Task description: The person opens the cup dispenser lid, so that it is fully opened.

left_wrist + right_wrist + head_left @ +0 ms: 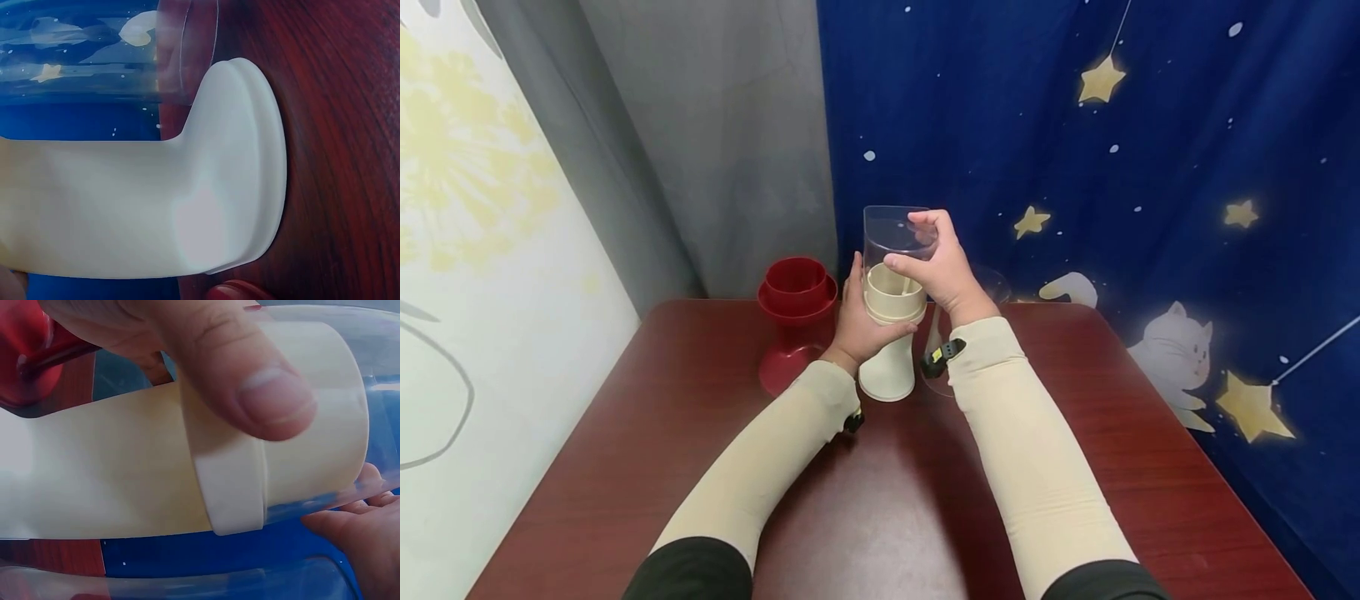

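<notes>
A cream stand (887,367) with a flared foot and a wide collar stands on the table. My left hand (859,321) grips it just below and around the collar; the left thumb (275,403) lies across the collar in the right wrist view. A clear plastic cylinder (883,235) sits upright around the stand's cream upper ring (319,419). My right hand (946,265) holds the cylinder near its top, thumb in front and fingers at the far side. In the left wrist view the stand's foot (231,169) rests on the wood.
A red stand (797,312) of similar shape is on the left, near the table's back edge. Another clear cylinder (75,81) stands right of the cream stand, partly behind my right wrist. Curtains hang behind the reddish-brown table (865,517).
</notes>
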Available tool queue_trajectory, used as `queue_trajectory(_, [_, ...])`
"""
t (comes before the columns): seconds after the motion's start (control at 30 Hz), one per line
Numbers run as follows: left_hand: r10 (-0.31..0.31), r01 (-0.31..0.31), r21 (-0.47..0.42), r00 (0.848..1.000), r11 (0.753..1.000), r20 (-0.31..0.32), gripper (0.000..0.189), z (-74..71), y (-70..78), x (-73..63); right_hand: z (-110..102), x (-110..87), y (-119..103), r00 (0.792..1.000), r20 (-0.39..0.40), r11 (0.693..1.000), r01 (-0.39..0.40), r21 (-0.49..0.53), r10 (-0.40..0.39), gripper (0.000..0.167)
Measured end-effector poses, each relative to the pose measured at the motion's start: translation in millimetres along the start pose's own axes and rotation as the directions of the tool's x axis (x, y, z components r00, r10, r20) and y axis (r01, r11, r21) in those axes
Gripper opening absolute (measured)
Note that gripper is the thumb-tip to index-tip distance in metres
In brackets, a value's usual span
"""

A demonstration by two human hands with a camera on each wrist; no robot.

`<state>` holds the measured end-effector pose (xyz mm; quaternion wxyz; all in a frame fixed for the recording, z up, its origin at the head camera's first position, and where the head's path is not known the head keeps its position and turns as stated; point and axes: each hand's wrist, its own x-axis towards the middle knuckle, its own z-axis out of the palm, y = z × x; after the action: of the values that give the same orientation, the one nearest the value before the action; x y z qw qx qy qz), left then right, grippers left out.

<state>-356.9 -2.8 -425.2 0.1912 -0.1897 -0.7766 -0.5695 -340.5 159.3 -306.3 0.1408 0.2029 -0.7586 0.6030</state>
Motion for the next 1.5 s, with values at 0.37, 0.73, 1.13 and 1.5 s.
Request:
queue_trajectory(0.37, [-0.003, 0.004, 0.007, 1.0, 1.0, -0.004, 0.147, -1.5, -1.6, -1.7, 11, -4.6, 9, 0.997, -0.056, 0.999, 0.047, 0.021, -0.046, 0.089])
queue_trajectory(0.73, [-0.017, 0.017, 0.003, 1.0, 1.0, -0.005, 0.146, 2.0, -1.2, -2.8, 19, -3.1, 11, 0.989, -0.14, 0.987, 0.074, 0.14, -0.054, 0.081])
queue_trajectory(1.13, [-0.025, 0.024, 0.017, 0.999, 1.0, 0.026, 0.148, -3.8, -0.2, -3.2, 20, -3.1, 12, 0.978, -0.172, 0.985, 0.139, 0.102, -0.12, 0.078])
queue_trajectory(1.5, [-0.036, 0.035, 0.013, 0.999, 0.999, 0.04, 0.147, -4.2, 0.8, -3.7, 17, 1.4, 10, 0.977, -0.178, 0.988, 0.131, 0.082, -0.115, 0.075])
